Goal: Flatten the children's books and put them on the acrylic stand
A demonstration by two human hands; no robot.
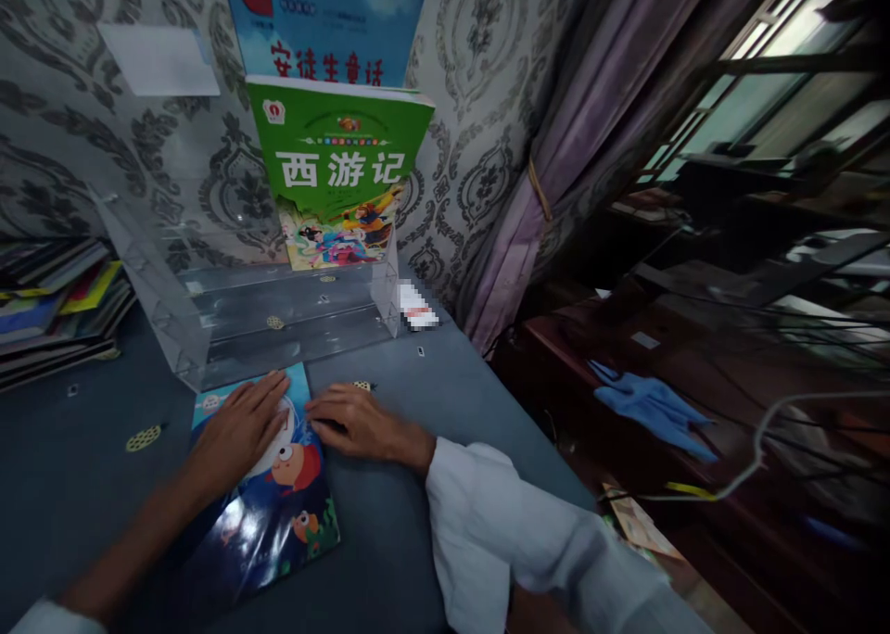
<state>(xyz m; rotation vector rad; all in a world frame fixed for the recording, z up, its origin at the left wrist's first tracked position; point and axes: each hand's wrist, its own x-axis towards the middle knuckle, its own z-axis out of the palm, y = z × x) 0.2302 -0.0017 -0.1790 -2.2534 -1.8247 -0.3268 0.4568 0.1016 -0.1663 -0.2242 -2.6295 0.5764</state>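
Observation:
A glossy blue book [298,500] with cartoon fish on its cover lies on the grey tabletop. My left hand [243,425] rests flat on its upper part, fingers stretched out. At the book's right edge is my right hand [354,421], fingers bent and thumb apart from them, touching or very near the edge. Beyond both hands stands a clear stepped plastic rack [298,333]. A green book [340,175] stands upright at the rack's right side, in front of a light blue book [326,22].
A stack of books [56,310] lies at the left on the table [396,523]. A small white item [417,308] is right of the rack. Past the table's right edge are a purple curtain [549,171], a blue cloth [650,407] and loose cables.

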